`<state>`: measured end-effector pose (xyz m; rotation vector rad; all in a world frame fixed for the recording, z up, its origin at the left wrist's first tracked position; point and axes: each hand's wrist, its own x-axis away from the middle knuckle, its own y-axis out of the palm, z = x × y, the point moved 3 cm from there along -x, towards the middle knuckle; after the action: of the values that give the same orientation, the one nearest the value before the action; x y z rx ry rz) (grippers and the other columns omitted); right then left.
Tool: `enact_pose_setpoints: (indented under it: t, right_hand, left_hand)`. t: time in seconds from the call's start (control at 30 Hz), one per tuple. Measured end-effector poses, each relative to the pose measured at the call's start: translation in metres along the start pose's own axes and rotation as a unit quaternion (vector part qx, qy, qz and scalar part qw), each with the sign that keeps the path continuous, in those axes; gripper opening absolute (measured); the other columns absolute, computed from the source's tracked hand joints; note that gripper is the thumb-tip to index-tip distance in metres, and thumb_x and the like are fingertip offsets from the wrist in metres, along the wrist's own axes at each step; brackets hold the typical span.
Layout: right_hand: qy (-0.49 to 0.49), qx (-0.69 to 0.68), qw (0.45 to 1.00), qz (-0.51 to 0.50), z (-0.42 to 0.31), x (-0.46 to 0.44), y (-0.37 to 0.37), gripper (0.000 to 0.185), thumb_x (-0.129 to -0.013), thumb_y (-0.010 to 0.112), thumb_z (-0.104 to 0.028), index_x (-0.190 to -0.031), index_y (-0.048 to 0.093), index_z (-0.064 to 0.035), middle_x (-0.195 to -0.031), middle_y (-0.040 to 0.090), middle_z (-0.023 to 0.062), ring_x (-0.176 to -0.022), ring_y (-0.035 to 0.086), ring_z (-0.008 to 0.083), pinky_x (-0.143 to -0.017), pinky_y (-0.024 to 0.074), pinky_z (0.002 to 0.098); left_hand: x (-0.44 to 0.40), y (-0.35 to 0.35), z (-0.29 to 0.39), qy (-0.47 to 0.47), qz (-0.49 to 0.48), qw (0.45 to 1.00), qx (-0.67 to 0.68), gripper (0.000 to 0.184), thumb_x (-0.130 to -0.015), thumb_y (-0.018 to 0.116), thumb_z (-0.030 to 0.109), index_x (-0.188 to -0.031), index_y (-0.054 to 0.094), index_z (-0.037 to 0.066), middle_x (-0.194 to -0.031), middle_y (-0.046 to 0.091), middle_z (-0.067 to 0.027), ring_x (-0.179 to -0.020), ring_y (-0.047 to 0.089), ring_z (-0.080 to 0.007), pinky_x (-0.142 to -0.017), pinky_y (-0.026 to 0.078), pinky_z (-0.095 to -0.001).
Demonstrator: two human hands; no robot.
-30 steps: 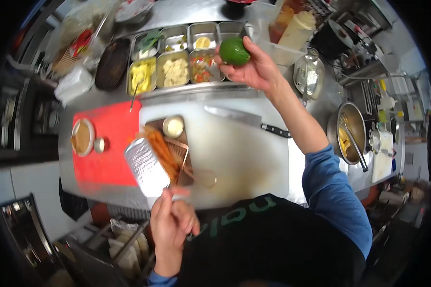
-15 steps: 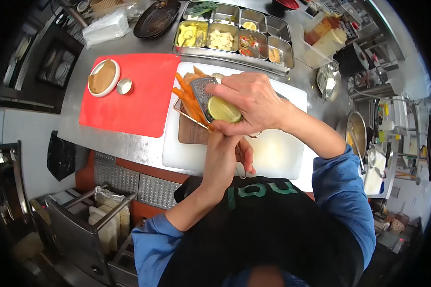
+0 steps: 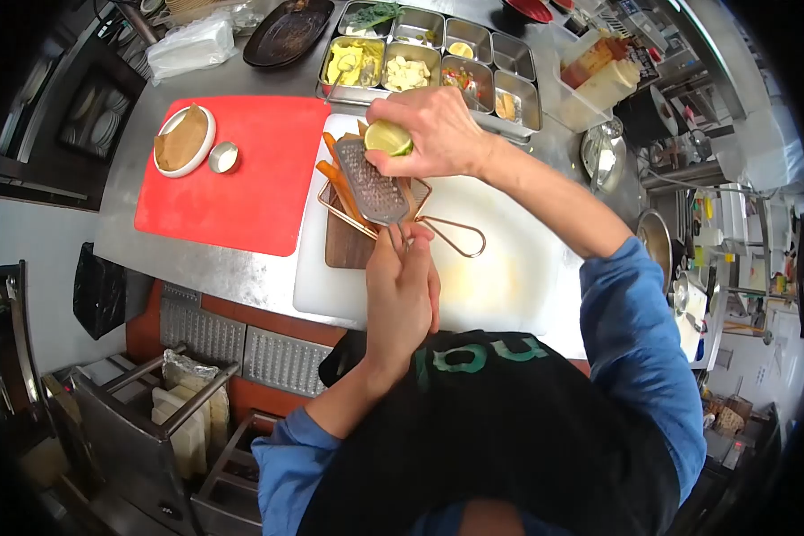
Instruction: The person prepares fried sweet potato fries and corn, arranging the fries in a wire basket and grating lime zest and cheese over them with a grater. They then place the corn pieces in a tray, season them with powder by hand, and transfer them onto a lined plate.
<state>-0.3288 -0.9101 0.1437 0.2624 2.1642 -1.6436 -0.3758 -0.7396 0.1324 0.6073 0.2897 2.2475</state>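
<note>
My left hand (image 3: 402, 290) is closed round the handle of a metal grater (image 3: 373, 183), its flat face turned up. In my right hand (image 3: 438, 129) is a lime (image 3: 389, 138) with a pale cut face showing, held at the grater's upper end. Beneath the grater, orange fries (image 3: 342, 192) lie in a copper wire basket (image 3: 347, 214) on a dark wooden board (image 3: 344, 246). The basket's looped handle points right over the white cutting board (image 3: 500, 277). Whatever dip cup stood on the wooden board is hidden behind the hands and grater.
A red board (image 3: 232, 201) at left bears a white round dish (image 3: 207, 152) with brown paper and a small metal cup (image 3: 223, 158). Metal food pans (image 3: 406, 69) line the back, beside a dark oval platter (image 3: 288, 31). Squeeze bottles (image 3: 609, 82) stand back right.
The lime came down from over the pans to the grater, then moved to its upper end. My left hand took the grater over the fries. The view shifted too.
</note>
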Motion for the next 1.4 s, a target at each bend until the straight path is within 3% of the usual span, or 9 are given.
enact_pose_setpoints:
  t: [0.13,0.27,0.6,0.7,0.8,0.93,1.13,1.23,1.4]
  right_hand:
    - [-0.098,-0.06,0.993,-0.006,-0.038,0.006,-0.012,0.029,-0.064,0.064,-0.033,-0.078,0.056,-0.009,-0.057,0.051,0.0072,-0.052,0.055,0.0267,-0.045,0.0434,0.0368]
    - [-0.039,0.007,0.999,-0.03,-0.011,-0.008,0.001,0.029,-0.063,0.064,-0.034,-0.077,0.055,-0.0095,-0.058,0.051,0.0062,-0.053,0.055,0.0258,-0.045,0.0439,0.0368]
    - [-0.147,-0.052,0.987,-0.03,-0.033,-0.011,0.001,0.027,-0.063,0.063,-0.031,-0.072,0.053,-0.0076,-0.054,0.049,0.007,-0.049,0.051,0.0271,-0.044,0.041,0.0385]
    - [-0.032,-0.004,0.999,-0.025,-0.002,-0.02,0.001,0.028,-0.061,0.066,-0.032,-0.074,0.056,-0.009,-0.057,0.05,0.0074,-0.053,0.053,0.0268,-0.047,0.0422,0.0373]
    - [-0.115,-0.05,0.991,-0.046,-0.041,-0.008,-0.01,0.027,-0.064,0.065,-0.031,-0.075,0.057,-0.008,-0.061,0.054,0.0085,-0.057,0.056,0.0273,-0.048,0.0436,0.0376]
    - [-0.026,0.031,0.998,-0.051,0.003,-0.017,0.001,0.025,-0.062,0.065,-0.032,-0.074,0.057,-0.0104,-0.061,0.053,0.007,-0.055,0.055,0.0266,-0.047,0.0432,0.037]
    - [-0.026,-0.022,0.999,-0.012,-0.019,-0.002,-0.001,0.025,-0.061,0.065,-0.031,-0.074,0.056,-0.0115,-0.058,0.05,0.0069,-0.053,0.053,0.0254,-0.046,0.0419,0.0367]
    - [-0.104,-0.079,0.991,-0.028,-0.045,0.0,-0.015,0.028,-0.063,0.065,-0.032,-0.075,0.056,-0.0084,-0.058,0.051,0.0091,-0.053,0.054,0.0278,-0.047,0.0429,0.0374]
    - [-0.058,-0.048,0.997,-0.019,-0.022,-0.007,-0.009,0.028,-0.062,0.066,-0.032,-0.077,0.057,-0.0089,-0.059,0.052,0.0083,-0.055,0.055,0.0277,-0.048,0.044,0.0369]
  left_hand:
    - [-0.007,0.0,0.0,-0.006,0.02,1.0,0.006,0.018,-0.095,0.036,0.016,-0.096,0.043,-0.001,-0.046,0.037,-0.0015,-0.029,0.03,-0.0082,-0.028,0.024,-0.0237]
    - [0.0,0.006,0.005,-0.018,0.008,1.0,-0.007,0.017,-0.095,0.036,0.015,-0.096,0.042,-0.001,-0.046,0.037,-0.0013,-0.029,0.03,-0.0083,-0.027,0.024,-0.0238]
    - [-0.01,-0.006,0.006,-0.008,0.005,1.0,0.023,0.018,-0.095,0.036,0.015,-0.096,0.043,-0.001,-0.047,0.037,-0.0005,-0.03,0.029,-0.0075,-0.028,0.024,-0.0225]
    - [-0.003,0.0,0.009,-0.025,-0.022,0.999,0.018,0.017,-0.096,0.036,0.015,-0.097,0.042,0.0,-0.047,0.037,-0.0003,-0.03,0.031,-0.0072,-0.029,0.025,-0.0225]
    - [-0.009,-0.003,0.003,-0.029,-0.012,0.999,0.023,0.018,-0.094,0.039,0.015,-0.099,0.045,-0.001,-0.048,0.035,0.0003,-0.032,0.028,-0.0073,-0.03,0.025,-0.0223]
    - [-0.002,0.0,0.012,-0.026,-0.041,0.999,0.024,0.017,-0.095,0.036,0.015,-0.095,0.042,-0.001,-0.046,0.038,-0.0016,-0.03,0.032,-0.0074,-0.029,0.027,-0.0237]
    - [-0.005,0.0,0.012,-0.037,-0.022,0.997,0.065,0.019,-0.094,0.039,0.017,-0.098,0.046,-0.001,-0.046,0.035,0.0004,-0.032,0.028,-0.0076,-0.03,0.023,-0.0224]
    - [-0.006,-0.004,0.003,-0.073,-0.017,0.995,0.062,0.019,-0.094,0.039,0.017,-0.099,0.046,0.0,-0.046,0.034,0.0002,-0.032,0.029,-0.0079,-0.031,0.023,-0.023]
    - [0.002,-0.003,0.016,-0.067,-0.031,0.996,0.057,0.018,-0.094,0.038,0.016,-0.098,0.045,-0.001,-0.045,0.035,-0.0004,-0.031,0.029,-0.0078,-0.03,0.025,-0.0229]
